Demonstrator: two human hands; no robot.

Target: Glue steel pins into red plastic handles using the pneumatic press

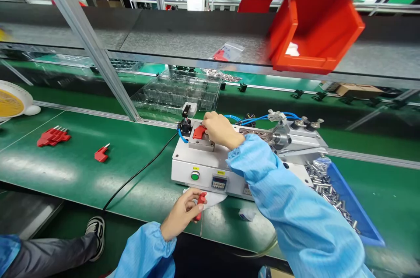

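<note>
My left hand is closed around a red plastic part in front of the machine, above the bench edge. At the machine's left end, my right hand reaches down over a metal fixture with its fingers bent at another red plastic part seated there. Its fingertips are partly hidden, so whether they grip that part or only touch it does not show. A black clamp stands just left of the fixture. On the machine's front are a green button and a small counter.
A blue tray of metal pins lies right of the machine. Several red parts with metal pins are piled on the left, with a single one nearer. A red bin sits on the shelf above. A black cable crosses the bench.
</note>
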